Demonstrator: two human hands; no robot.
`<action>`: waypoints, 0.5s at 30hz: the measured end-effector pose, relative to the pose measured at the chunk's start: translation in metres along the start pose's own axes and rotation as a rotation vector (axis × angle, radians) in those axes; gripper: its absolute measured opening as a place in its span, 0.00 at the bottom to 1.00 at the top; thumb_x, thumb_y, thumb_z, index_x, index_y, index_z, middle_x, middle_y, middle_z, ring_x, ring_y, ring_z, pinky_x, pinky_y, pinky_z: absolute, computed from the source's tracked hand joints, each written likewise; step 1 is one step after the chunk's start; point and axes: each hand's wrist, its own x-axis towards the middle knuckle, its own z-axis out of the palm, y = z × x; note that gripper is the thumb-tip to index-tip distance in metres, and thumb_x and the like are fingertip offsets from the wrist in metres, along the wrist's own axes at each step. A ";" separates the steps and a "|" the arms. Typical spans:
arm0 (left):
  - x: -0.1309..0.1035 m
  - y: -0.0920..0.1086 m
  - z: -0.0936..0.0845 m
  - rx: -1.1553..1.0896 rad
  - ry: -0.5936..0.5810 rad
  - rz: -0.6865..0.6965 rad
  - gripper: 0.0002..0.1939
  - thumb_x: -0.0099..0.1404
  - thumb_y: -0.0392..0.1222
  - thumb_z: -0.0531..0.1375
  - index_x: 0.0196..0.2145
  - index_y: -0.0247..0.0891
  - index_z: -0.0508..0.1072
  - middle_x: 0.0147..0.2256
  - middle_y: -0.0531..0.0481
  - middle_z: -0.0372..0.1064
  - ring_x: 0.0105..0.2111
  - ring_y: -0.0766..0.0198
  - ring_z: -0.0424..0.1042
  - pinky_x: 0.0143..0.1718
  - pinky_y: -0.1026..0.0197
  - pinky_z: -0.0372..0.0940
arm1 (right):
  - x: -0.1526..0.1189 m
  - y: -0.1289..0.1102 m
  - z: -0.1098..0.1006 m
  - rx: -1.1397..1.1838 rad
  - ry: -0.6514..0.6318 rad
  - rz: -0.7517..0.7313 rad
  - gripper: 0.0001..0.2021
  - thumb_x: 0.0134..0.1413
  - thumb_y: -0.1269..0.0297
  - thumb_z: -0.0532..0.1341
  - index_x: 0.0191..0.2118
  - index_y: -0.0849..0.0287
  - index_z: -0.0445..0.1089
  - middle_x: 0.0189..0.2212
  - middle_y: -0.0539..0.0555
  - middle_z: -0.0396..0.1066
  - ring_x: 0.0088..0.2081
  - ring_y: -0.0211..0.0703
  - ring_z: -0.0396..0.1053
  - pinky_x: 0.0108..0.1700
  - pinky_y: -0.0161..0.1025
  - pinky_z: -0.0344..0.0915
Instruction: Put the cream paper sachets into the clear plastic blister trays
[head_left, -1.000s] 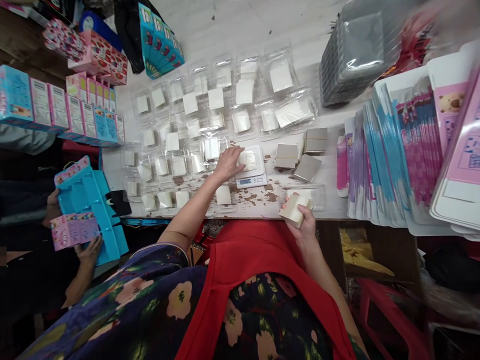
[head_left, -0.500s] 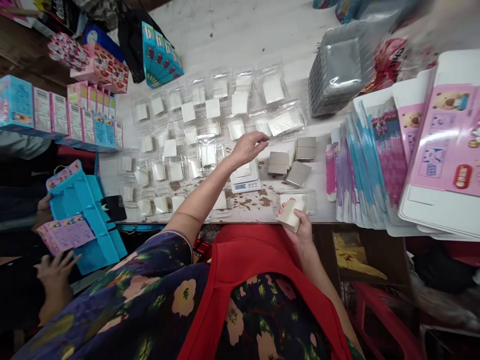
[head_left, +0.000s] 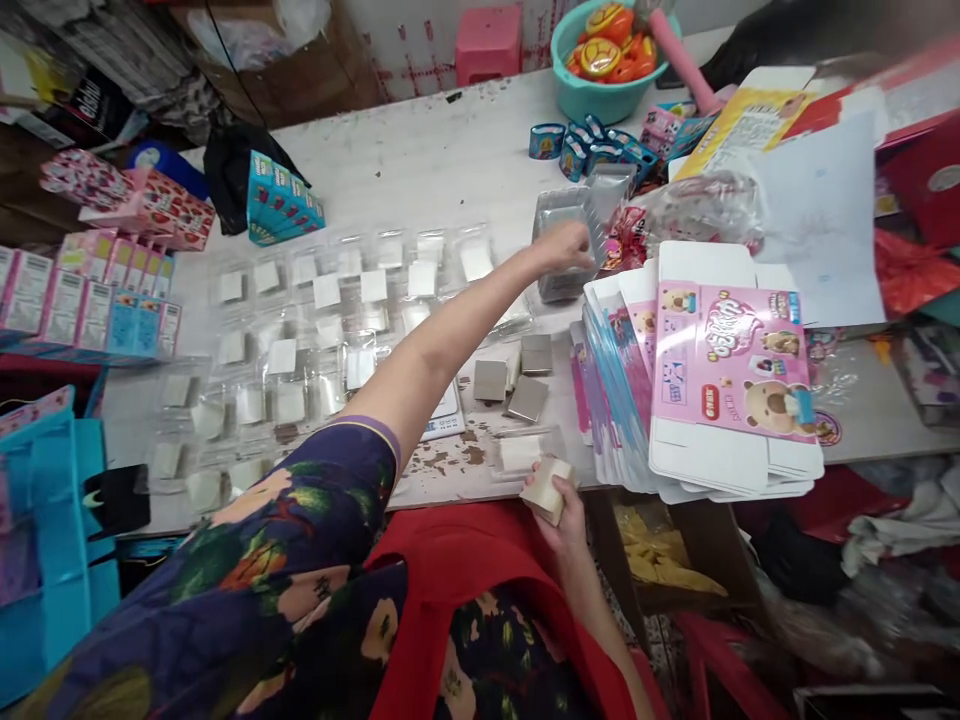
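My left hand (head_left: 566, 247) reaches across the table to a stack of clear plastic trays (head_left: 559, 285). Its fingers are curled at the rim of the top tray; the fingertips are partly hidden. Near the front edge, my right hand (head_left: 562, 505) is closed around a thick stack of cream-coloured cards (head_left: 548, 488). Just behind it lies a clear tray with a pale stack (head_left: 520, 453) inside. Several grey-topped card stacks (head_left: 490, 381) sit between my hands. A white digital scale (head_left: 444, 418) is partly covered by my left forearm.
Rows of clear trays with pale squares (head_left: 282, 356) cover the left of the table. Flat pink printed boxes (head_left: 731, 360) are piled at right. A teal basin (head_left: 611, 95) of orange items stands at the back. A blue display tray (head_left: 60, 540) is at far left.
My left hand has moved from above the scale to the tray stack, its fingers now curled. My right hand still holds the cards. The view has shifted to the right.
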 end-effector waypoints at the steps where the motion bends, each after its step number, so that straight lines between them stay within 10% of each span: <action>1: 0.008 -0.003 0.002 -0.011 -0.074 -0.032 0.08 0.49 0.39 0.67 0.28 0.33 0.77 0.29 0.45 0.72 0.39 0.54 0.71 0.43 0.56 0.62 | 0.000 -0.003 -0.002 -0.002 0.005 -0.006 0.24 0.38 0.66 0.68 0.46 0.54 0.67 0.34 0.49 0.76 0.31 0.40 0.74 0.34 0.36 0.70; 8: 0.025 -0.021 -0.002 -0.306 -0.321 -0.259 0.06 0.44 0.32 0.68 0.18 0.32 0.74 0.16 0.52 0.62 0.25 0.62 0.68 0.33 0.56 0.64 | 0.002 -0.020 -0.012 0.021 0.017 -0.031 0.25 0.40 0.67 0.67 0.48 0.55 0.66 0.34 0.48 0.75 0.31 0.40 0.73 0.35 0.37 0.70; 15: 0.026 -0.030 0.006 -0.335 -0.203 -0.217 0.03 0.48 0.32 0.65 0.25 0.31 0.78 0.24 0.47 0.70 0.37 0.55 0.73 0.42 0.54 0.66 | 0.006 -0.023 -0.007 0.021 0.040 -0.006 0.27 0.37 0.66 0.69 0.48 0.56 0.66 0.34 0.50 0.75 0.30 0.41 0.73 0.34 0.38 0.70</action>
